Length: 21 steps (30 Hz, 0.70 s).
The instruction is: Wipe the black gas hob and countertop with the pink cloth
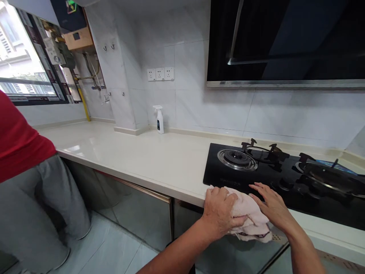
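A pale pink cloth [251, 219] lies bunched at the front left corner of the black glass gas hob [216, 167], hanging a little over the counter's edge. My left hand [219, 211] is closed over the cloth's left side, gripping it. My right hand [270, 203] rests on the cloth's right side with fingers stretched flat, fingertips touching the hob's front strip. The left burner [237, 158] has its pan support [264, 151] shifted off to the right.
A cream countertop [142, 156] runs left to a window. A white spray bottle [159, 119] stands against the tiled wall. A dark range hood [285, 42] hangs above the hob. A person in a red top and grey trousers [25, 179] stands at far left.
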Each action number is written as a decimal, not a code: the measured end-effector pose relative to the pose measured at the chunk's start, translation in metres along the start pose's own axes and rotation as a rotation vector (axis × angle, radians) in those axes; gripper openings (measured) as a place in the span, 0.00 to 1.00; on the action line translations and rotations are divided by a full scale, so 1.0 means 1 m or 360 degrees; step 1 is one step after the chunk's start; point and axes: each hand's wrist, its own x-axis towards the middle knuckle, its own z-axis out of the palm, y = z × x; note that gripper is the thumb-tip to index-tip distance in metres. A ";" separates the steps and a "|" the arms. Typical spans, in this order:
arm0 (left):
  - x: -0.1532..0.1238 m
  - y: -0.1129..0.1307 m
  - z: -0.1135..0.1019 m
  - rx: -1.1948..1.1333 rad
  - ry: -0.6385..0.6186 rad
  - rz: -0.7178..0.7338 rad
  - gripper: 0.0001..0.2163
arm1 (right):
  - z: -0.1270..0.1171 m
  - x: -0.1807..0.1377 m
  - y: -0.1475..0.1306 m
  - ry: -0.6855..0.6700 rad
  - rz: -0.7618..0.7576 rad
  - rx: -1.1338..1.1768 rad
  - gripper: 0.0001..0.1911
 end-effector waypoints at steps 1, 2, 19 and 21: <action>-0.001 0.000 -0.002 0.0004 -0.0009 0.0022 0.29 | 0.000 0.000 -0.001 -0.0008 0.0007 -0.0001 0.28; -0.003 -0.001 -0.003 0.0008 -0.0015 0.0050 0.30 | -0.001 0.000 -0.002 -0.0011 0.0015 -0.0001 0.29; 0.040 -0.001 -0.031 -0.0137 -0.0545 0.0082 0.36 | -0.007 0.006 -0.037 -0.0193 0.0010 0.0288 0.26; 0.047 -0.006 -0.033 -0.0198 -0.0605 0.0127 0.37 | -0.010 0.005 -0.041 -0.0227 -0.0036 0.0335 0.24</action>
